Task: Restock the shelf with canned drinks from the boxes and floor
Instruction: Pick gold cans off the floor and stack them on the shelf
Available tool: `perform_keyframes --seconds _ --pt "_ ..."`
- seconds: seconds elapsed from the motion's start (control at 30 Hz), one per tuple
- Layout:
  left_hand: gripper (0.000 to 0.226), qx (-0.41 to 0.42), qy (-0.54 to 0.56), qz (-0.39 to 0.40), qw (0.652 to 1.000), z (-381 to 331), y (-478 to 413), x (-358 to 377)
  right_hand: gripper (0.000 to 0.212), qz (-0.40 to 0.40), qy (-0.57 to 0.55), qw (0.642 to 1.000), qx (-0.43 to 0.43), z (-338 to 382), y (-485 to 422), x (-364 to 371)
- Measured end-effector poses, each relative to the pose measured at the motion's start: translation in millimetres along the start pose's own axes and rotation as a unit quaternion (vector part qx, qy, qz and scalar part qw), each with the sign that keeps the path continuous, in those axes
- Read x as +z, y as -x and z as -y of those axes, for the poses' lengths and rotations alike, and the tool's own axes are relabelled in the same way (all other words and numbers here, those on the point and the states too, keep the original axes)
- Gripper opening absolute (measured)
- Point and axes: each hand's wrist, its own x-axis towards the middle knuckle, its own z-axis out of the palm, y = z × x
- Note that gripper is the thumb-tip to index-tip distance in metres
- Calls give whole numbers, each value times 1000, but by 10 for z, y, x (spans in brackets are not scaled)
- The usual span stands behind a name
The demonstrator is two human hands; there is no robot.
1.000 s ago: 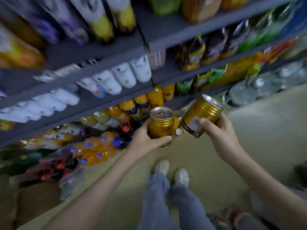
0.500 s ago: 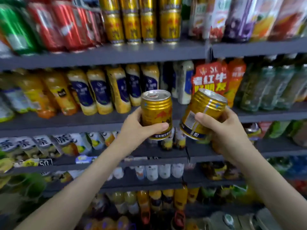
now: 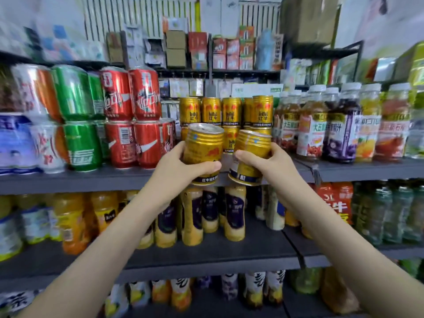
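Lifted from floor level, the left can [image 3: 203, 154] and right can [image 3: 250, 154], clamped in the fingers of the left hand [image 3: 179, 166] and right hand [image 3: 273, 166], now face the stacked gold cans [image 3: 211, 111] on the shelf [image 3: 91, 180], ready for placing.

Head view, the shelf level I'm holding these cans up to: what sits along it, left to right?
Blue-and-white drinks → white-and-orange cans → green cans → red cans → stacked gold cans → juice bottles. Left out, overlapping that stack: the left can in the left hand, the right can in the right hand.
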Motion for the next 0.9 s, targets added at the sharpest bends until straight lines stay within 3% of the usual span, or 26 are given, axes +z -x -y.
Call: perform_keyframes --seconds 0.37,0.53,0.63,0.73,0.8,0.9 --pt "59 -37 -60 -94 993 346 -637 -108 85 -40 170 985 2 -387 -1013 369" --pt "65 -50 -111 -105 987 426 -787 -102 117 100 163 981 -8 -371 -1143 203" --pt "61 -55 -132 -88 986 450 -869 -75 93 186 167 967 -57 -310 -1185 31" --pt "51 -54 -144 -71 986 457 -925 -12 64 186 282 932 -132 -304 -1219 -1" --pt "46 -53 -145 -67 986 466 -953 26 60 138 373 900 -180 -325 -1266 32" --pt "45 -55 -148 -71 985 502 -989 57 64 57 531 803 -263 -319 -1363 90"
